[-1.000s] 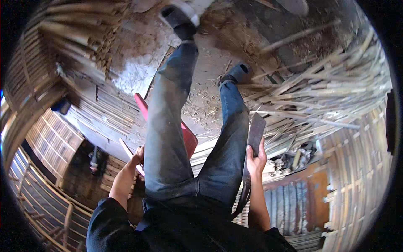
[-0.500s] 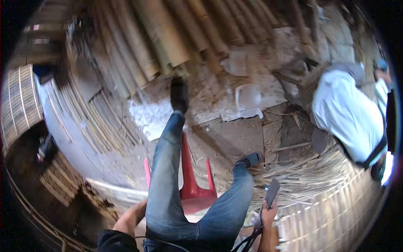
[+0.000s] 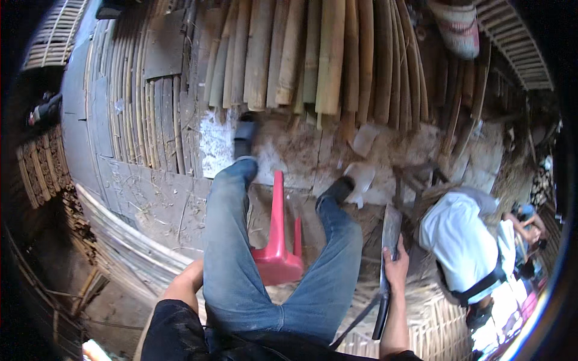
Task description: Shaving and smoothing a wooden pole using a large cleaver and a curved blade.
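My right hand (image 3: 395, 265) is closed on a machete (image 3: 391, 225), off the outer side of my right thigh. Its broad grey blade points away from me and its dark handle reaches back past my wrist. The thumb and fingers grip the blade's middle. My left hand (image 3: 195, 272) is beside my left thigh; its fingers are hidden by the leg. Between my jeans-clad legs shows a red plastic stool (image 3: 277, 265), partly covered by my thighs.
Bamboo poles (image 3: 328, 54) lie side by side ahead. At the right a person in a white shirt (image 3: 460, 240) bends beside a wooden stand (image 3: 415, 180). Stacked bamboo pieces (image 3: 41, 165) stand at the left. A white sack (image 3: 456, 27) sits at the far right.
My view has swung right and levelled; the poles now point straight at me. My right hand and the machete have risen beside the thigh. My right foot has shifted forward.
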The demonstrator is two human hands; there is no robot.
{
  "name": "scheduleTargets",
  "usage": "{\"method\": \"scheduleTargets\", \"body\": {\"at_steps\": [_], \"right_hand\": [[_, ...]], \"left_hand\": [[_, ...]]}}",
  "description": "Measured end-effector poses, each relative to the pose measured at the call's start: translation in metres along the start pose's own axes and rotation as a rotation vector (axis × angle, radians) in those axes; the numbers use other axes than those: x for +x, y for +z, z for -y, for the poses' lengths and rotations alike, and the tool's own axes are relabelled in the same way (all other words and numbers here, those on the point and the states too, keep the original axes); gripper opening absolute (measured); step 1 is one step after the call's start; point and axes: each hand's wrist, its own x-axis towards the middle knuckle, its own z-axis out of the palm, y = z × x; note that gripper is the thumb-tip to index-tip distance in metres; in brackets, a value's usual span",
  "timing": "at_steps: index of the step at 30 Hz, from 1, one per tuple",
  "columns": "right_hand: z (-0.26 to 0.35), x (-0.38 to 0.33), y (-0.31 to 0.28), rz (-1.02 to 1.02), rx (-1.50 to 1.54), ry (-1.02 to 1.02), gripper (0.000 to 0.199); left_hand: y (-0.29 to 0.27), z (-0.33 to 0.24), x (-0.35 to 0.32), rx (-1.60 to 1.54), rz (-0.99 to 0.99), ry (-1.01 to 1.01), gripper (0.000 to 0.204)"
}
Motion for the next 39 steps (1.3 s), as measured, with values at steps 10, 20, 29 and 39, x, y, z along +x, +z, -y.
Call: {"method": "scheduleTargets", "body": {"at_steps": [10, 20, 29, 39], "right_hand": [[0.094, 0.024, 0.091, -0.102, 0.131, -0.145, 0.069], [0.193, 0.055, 0.245, -0.039, 0.185, -0.462, 0.074], [0.178, 0.05, 0.304, -0.291, 0.288, -0.677, 0.078], [0.179, -0.065, 0.331, -0.381, 0.305, -0.76, 0.071]], "left_hand": [[-0.069, 0.011, 0.184, 0.127, -0.164, 0.088, 0.054], [-0.108, 0.022, 0.262, 0.138, -0.204, 0.158, 0.055], [-0.178, 0.018, 0.323, 0.215, -0.305, 0.343, 0.055], [-0.223, -0.068, 0.243, -0.778, -0.267, 0.839, 0.028]]}}
